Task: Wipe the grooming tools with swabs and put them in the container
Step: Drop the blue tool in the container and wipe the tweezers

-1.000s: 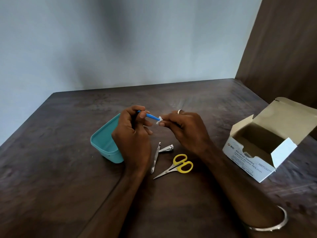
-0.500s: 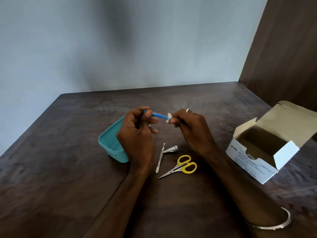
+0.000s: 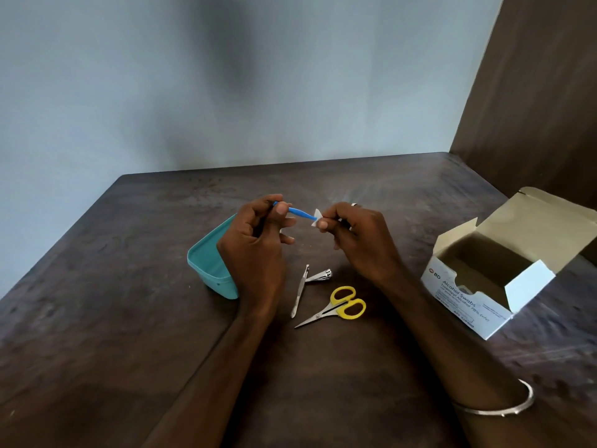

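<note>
My left hand (image 3: 255,250) grips a thin blue tool (image 3: 302,213) by one end, above the table. My right hand (image 3: 358,240) pinches a small white swab (image 3: 316,218) around the tool's other end. A teal container (image 3: 210,266) stands open on the table, partly hidden behind my left hand. On the table below my hands lie metal tweezers (image 3: 300,291), a nail clipper (image 3: 319,275) and yellow-handled scissors (image 3: 336,308).
An open white box of alcohol swabs (image 3: 465,295) stands at the right, its flaps up. A dark wooden panel (image 3: 533,92) rises at the back right. The dark wooden table (image 3: 97,318) meets a grey wall behind.
Both hands with the blue tool and swab stay together; the swab has shifted slightly along the tool's tip. The view has drifted a little, so everything sits further right.
</note>
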